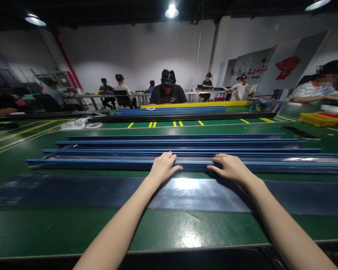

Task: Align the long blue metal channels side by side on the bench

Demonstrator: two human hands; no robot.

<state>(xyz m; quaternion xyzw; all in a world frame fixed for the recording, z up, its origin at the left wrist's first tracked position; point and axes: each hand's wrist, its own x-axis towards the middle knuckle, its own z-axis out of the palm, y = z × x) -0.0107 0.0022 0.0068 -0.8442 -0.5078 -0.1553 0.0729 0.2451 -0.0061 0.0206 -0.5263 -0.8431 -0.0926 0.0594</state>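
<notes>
Several long blue rails lie side by side across the green table (pixel 59 225). The nearest blue rail (pixel 87 163) runs the width of the view. My left hand (pixel 163 167) grips its near edge, fingers curled over the top. My right hand (pixel 231 167) holds the same rail a little to the right, fingers also curled over it. A dark glossy belt strip (pixel 59 191) runs across the table just in front of the rail, under both wrists.
Across the table a person (pixel 168 90) sits behind a yellow rail (pixel 197 104) and more blue rails (pixel 171 110). A yellow tray (pixel 317 119) and another person (pixel 318 90) are at the right. Tape rolls (pixel 93 125) lie far left. More people sit at tables behind.
</notes>
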